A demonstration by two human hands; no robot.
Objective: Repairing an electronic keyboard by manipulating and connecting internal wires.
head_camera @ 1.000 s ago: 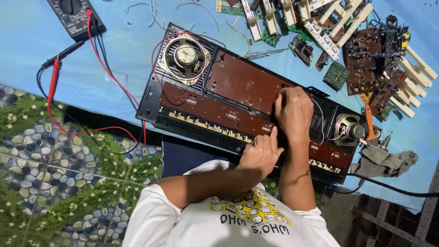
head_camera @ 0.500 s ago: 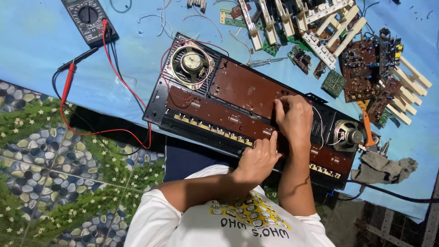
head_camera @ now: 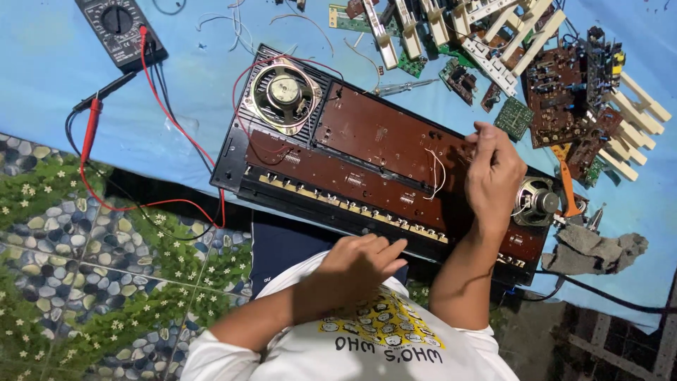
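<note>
An opened electronic keyboard chassis (head_camera: 367,152) lies on a blue sheet, showing brown circuit boards and a round speaker (head_camera: 284,92) at its left end. My right hand (head_camera: 493,176) hovers over the right part of the boards, next to a smaller speaker (head_camera: 537,201), with its fingertips pinched on a thin wire (head_camera: 438,169). My left hand (head_camera: 360,261) rests flat by the chassis's near edge, fingers spread and holding nothing.
A black multimeter (head_camera: 120,28) with red and black probe leads (head_camera: 88,134) sits at the far left. Loose white keys (head_camera: 493,28) and small circuit boards (head_camera: 564,92) lie at the back right. A grey rag (head_camera: 589,247) lies right of the chassis. Patterned floor (head_camera: 106,268) is at left.
My left hand has drawn back from the row of contacts towards my body. My right hand has lifted off the board and moved up and right, pinching a wire.
</note>
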